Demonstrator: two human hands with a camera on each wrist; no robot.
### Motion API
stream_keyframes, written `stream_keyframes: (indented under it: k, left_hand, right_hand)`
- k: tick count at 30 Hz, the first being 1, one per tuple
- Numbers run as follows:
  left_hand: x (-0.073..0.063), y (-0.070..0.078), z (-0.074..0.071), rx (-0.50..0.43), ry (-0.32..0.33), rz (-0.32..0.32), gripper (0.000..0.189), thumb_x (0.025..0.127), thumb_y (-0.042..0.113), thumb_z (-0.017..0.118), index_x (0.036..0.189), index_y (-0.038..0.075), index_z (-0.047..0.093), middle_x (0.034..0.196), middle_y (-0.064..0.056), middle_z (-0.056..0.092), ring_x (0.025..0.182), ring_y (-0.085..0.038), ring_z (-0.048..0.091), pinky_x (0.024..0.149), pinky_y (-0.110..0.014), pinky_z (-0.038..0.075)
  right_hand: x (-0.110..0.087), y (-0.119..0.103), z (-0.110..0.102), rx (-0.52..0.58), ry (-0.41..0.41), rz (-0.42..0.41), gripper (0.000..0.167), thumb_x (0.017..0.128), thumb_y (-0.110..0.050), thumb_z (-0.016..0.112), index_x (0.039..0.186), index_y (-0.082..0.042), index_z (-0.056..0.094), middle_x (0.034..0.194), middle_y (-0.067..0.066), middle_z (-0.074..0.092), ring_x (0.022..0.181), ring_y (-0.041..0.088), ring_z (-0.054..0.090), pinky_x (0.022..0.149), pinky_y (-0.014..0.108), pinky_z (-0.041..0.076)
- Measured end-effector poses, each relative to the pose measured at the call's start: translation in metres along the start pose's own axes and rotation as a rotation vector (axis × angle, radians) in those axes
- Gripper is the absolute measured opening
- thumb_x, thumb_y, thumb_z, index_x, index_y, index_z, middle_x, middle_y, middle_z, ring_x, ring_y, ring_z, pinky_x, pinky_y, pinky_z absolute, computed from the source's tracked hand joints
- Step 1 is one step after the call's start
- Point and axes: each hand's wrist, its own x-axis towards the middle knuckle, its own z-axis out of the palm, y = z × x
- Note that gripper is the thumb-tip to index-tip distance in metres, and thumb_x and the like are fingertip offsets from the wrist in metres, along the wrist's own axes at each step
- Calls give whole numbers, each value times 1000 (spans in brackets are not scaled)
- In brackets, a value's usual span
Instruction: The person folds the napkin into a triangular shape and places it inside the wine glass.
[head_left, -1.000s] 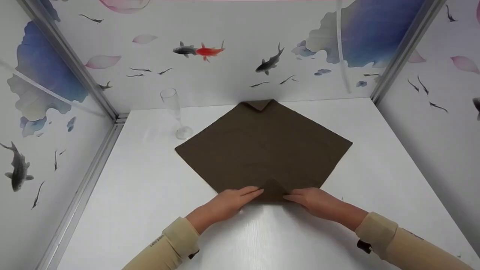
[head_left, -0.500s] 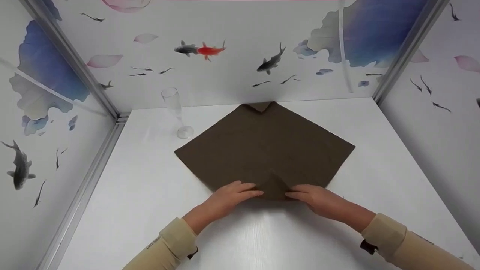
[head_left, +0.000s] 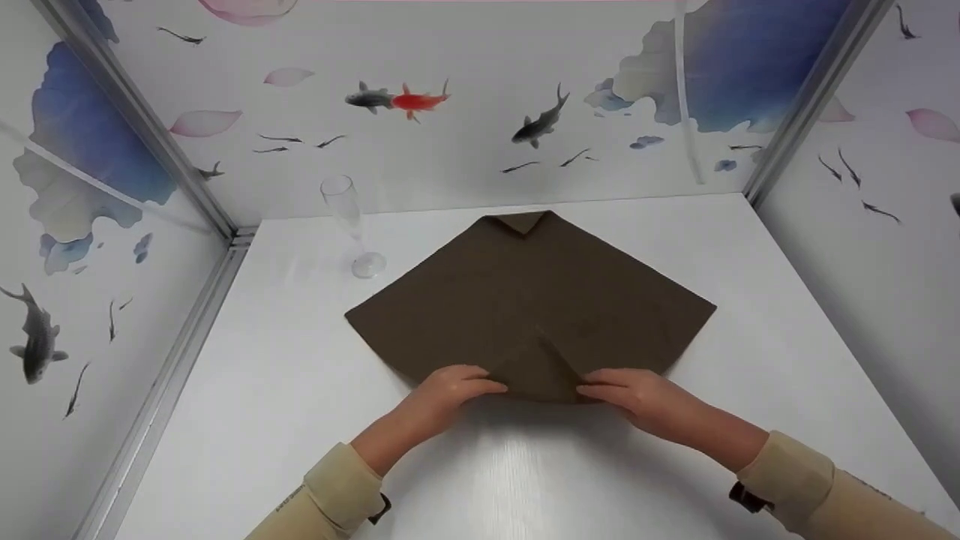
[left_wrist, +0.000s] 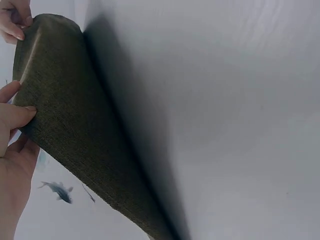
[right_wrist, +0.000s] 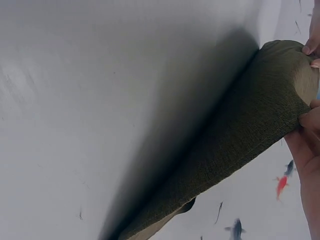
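A dark brown cloth napkin (head_left: pixel 517 292) lies spread in a diamond on the white table, its far corner folded inward as a small triangle. The near corner is turned up over the cloth, and the near edge is lifted off the table, as both wrist views show. My left hand (head_left: pixel 448 397) pinches this fold at its left end, thumb on the near side in the left wrist view (left_wrist: pixel 17 117). At the right end, my right hand (head_left: pixel 637 397) pinches the same fold between thumb and fingers. The cloth hides some fingertips.
A clear champagne flute (head_left: pixel 352 225) stands at the back left, close to the napkin's upper left edge. White panels printed with fish and petals wall the table (head_left: pixel 262 337) at the back and both sides.
Both hands have moved slightly apart along the near fold, lifting it. The turned-up corner has grown larger and reaches farther back, while the napkin's far edge has come a little nearer.
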Motion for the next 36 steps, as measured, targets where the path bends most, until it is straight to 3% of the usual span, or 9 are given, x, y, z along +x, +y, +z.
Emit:
stream_keyframes:
  k: [2, 6, 8, 10, 16, 21, 28, 35, 36]
  left_hand:
    - [2, 1, -5, -2, -1, -2, 31, 86, -5, 69, 112, 11, 71, 102, -5, 66, 93, -17, 64, 81, -27, 52]
    - [6, 4, -13, -7, 14, 6, 29, 86, -5, 69, 111, 9, 72, 103, -6, 66, 93, -17, 65, 81, -25, 52]
    - [7, 5, -17, -11, 28, 10, 29, 85, -5, 69, 110, 9, 72, 103, -6, 66, 93, -17, 65, 80, -25, 53]
    - [8, 6, -20, -27, 41, 5, 29, 84, -6, 70, 110, 8, 72, 103, -6, 67, 93, -17, 66, 80, -25, 53]
    - [9, 10, -25, -68, 62, -21, 35, 79, -11, 73, 109, 6, 74, 102, -7, 69, 93, -18, 67, 81, -26, 53]
    - [9, 13, -29, -45, 77, 1, 34, 78, -11, 74, 109, 5, 74, 101, -7, 69, 92, -17, 67, 80, -25, 54]
    - [14, 18, -37, -38, 86, 19, 34, 80, -11, 73, 111, 4, 73, 101, -6, 69, 91, -16, 68, 79, -23, 53]
    - [27, 10, -47, -47, 111, 19, 37, 79, -15, 71, 111, 3, 72, 101, -7, 68, 90, -16, 67, 76, -21, 53]
    - [29, 8, -48, -52, 111, 12, 36, 80, -15, 71, 111, 4, 72, 101, -7, 68, 90, -16, 67, 76, -21, 53]
  right_hand:
    - [2, -2, -2, -4, 6, -11, 47, 76, 11, 76, 120, -2, 67, 117, 12, 63, 97, 23, 66, 76, 30, 55]
    - [5, -5, -6, -12, 26, -23, 24, 100, -5, 53, 119, -3, 67, 117, 12, 64, 98, 22, 66, 76, 30, 55]
    - [6, -7, -9, -20, 40, -24, 33, 106, -14, 39, 119, -3, 67, 118, 12, 64, 99, 22, 66, 76, 30, 55]
    - [8, -9, -11, -32, 54, -26, 40, 107, -18, 33, 119, -3, 68, 118, 12, 64, 99, 22, 66, 76, 30, 55]
    - [13, -14, -21, -48, 81, -43, 37, 106, -17, 36, 119, -1, 67, 117, 14, 64, 98, 24, 66, 76, 31, 56]
    - [14, -18, -27, -56, 64, -19, 42, 107, -21, 31, 120, -2, 67, 118, 13, 64, 98, 23, 66, 76, 29, 55]
    - [18, -21, -35, -89, 95, -57, 37, 107, -14, 34, 120, -1, 66, 118, 13, 64, 96, 23, 67, 74, 28, 55]
    - [29, -10, -47, -73, 98, 6, 39, 105, -12, 31, 121, -1, 65, 119, 13, 62, 97, 24, 67, 72, 30, 56]
    - [31, -8, -48, -65, 100, 18, 33, 103, -7, 39, 121, -1, 65, 119, 13, 62, 96, 24, 67, 72, 31, 56]
